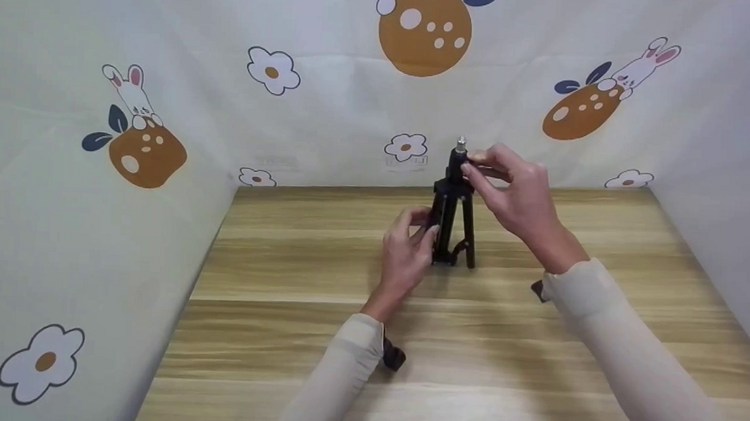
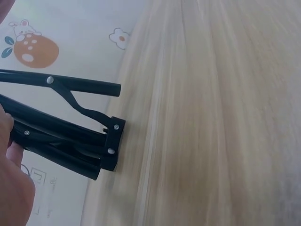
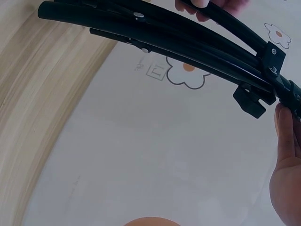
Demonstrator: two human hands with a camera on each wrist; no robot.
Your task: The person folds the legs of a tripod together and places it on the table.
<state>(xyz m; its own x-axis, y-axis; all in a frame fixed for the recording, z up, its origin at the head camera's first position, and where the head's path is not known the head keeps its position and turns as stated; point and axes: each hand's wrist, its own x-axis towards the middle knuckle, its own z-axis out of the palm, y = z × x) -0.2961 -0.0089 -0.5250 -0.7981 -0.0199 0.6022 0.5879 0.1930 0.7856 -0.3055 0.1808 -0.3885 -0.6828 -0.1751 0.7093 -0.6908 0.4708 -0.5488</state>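
Note:
A small black tripod (image 1: 448,207) stands upright near the back of the table, its legs mostly folded together. A silver stud (image 1: 461,144) tops its centre column. My left hand (image 1: 406,246) grips a leg on the left side, and its fingertips show around that leg in the right wrist view. With thumb and fingers, my right hand (image 1: 520,195) pinches the column just below the stud. Riveted braces (image 2: 84,110) join the legs to a lower bracket (image 2: 113,143) in the left wrist view. A black knob (image 3: 249,101) juts out below the column in the right wrist view.
The wood-grain table (image 1: 268,332) spreads in front and to both sides. Pale cloth (image 1: 328,120) printed with rabbits, oranges and flowers hangs close behind the tripod and along the sides. Dark straps (image 1: 394,355) show at both sleeve cuffs.

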